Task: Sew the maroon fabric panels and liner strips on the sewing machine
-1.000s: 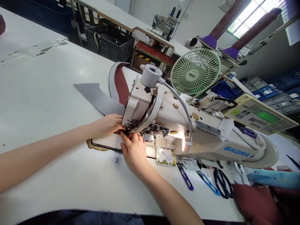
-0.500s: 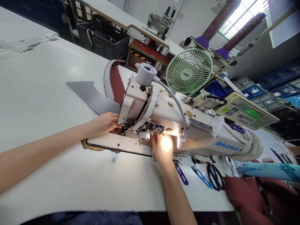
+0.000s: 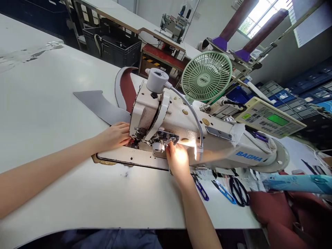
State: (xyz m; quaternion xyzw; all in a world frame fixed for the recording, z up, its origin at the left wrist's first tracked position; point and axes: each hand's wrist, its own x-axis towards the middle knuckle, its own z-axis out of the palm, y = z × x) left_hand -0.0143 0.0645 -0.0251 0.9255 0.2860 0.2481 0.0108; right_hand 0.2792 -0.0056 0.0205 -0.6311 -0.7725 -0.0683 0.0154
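Note:
A white sewing machine (image 3: 160, 117) stands on the table with its lamp lit. My left hand (image 3: 114, 137) is at the left of the needle area, fingers bent together at the edge of a grey strip of material (image 3: 103, 105) with a red side; the fingertips are partly hidden by the machine head. Under the machine arm, beside the presser mechanism (image 3: 158, 145), my right hand (image 3: 179, 159) has its fingers curled in. What those fingers hold is hidden, and lamp glare covers the back of that hand. Behind the head, the material's curled end (image 3: 127, 88) stands up, red inside.
Right of my right forearm lie a purple thread snipper (image 3: 201, 188), a blue one (image 3: 224, 192) and black-handled scissors (image 3: 239, 192). Red material (image 3: 275, 211) is heaped at the lower right. A green fan (image 3: 206, 77) and a control panel (image 3: 271, 117) stand behind the machine.
The whole view has shifted slightly. Both hands keep nearly the same places at the machine, and a little red material now shows by my left fingertips.

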